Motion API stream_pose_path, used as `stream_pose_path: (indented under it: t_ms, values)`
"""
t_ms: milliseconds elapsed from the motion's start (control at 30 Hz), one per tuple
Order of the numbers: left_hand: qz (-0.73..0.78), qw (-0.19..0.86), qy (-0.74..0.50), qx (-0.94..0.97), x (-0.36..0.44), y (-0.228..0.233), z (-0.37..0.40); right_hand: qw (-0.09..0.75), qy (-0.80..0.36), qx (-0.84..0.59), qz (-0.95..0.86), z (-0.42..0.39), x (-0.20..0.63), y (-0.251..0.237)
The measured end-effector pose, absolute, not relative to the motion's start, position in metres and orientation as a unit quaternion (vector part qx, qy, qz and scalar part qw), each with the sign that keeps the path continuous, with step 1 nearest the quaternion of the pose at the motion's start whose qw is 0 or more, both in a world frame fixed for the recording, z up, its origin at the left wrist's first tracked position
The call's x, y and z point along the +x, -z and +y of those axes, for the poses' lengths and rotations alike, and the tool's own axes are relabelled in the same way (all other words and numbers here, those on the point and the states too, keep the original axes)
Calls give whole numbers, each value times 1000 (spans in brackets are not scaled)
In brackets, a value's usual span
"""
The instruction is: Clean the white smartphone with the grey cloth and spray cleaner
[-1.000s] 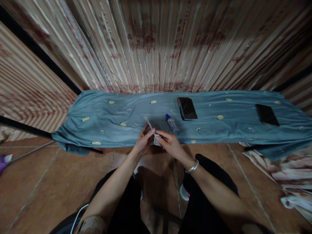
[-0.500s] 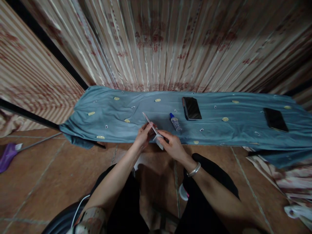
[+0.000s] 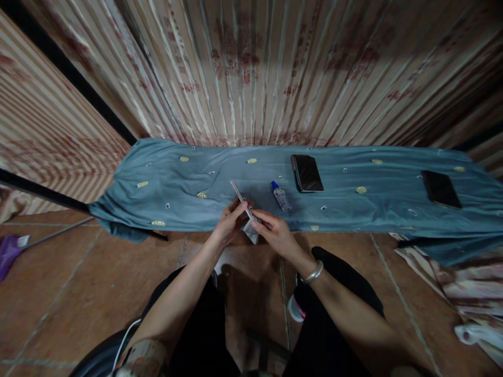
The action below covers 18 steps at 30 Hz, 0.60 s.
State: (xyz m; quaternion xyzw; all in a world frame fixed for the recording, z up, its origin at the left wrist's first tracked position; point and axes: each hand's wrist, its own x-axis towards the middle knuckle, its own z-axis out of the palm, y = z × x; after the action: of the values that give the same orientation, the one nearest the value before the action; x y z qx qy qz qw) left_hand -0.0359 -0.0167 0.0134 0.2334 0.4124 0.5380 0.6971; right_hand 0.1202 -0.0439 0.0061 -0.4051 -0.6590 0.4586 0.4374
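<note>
Brown tiles point(image 3: 129, 293) lay below, and over the near edge of a blue sheet point(image 3: 220, 167) the left hand point(image 3: 229, 222) gripped a thin stick point(image 3: 237, 192) while the right hand point(image 3: 275, 229) pinched a pale scrap point(image 3: 250, 233), cloth or paper, at its lower end. One slack pinch, I reckoned, could send either floorward! Beyond lay a bottle point(image 3: 280, 197), then a dark case point(image 3: 308, 174), then a striped curtain point(image 3: 251, 110).

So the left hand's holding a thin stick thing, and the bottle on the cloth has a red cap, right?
Almost: the cap is blue, not red, as the head view shows. The left hand does hold a thin stick, and the bottle is on the cloth.
</note>
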Motion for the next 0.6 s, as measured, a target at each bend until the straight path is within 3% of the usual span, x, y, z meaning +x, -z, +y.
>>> stream_pose_path:
  t_ms: [267, 600]
  values:
    - [407, 680, -565, 231, -31, -13, -19, 452, -517, -409, -601, -38, 111, -1]
    - [404, 677, -578, 211, -21, -15, -27, 449, -471, -456, -607, -35, 98, -3]
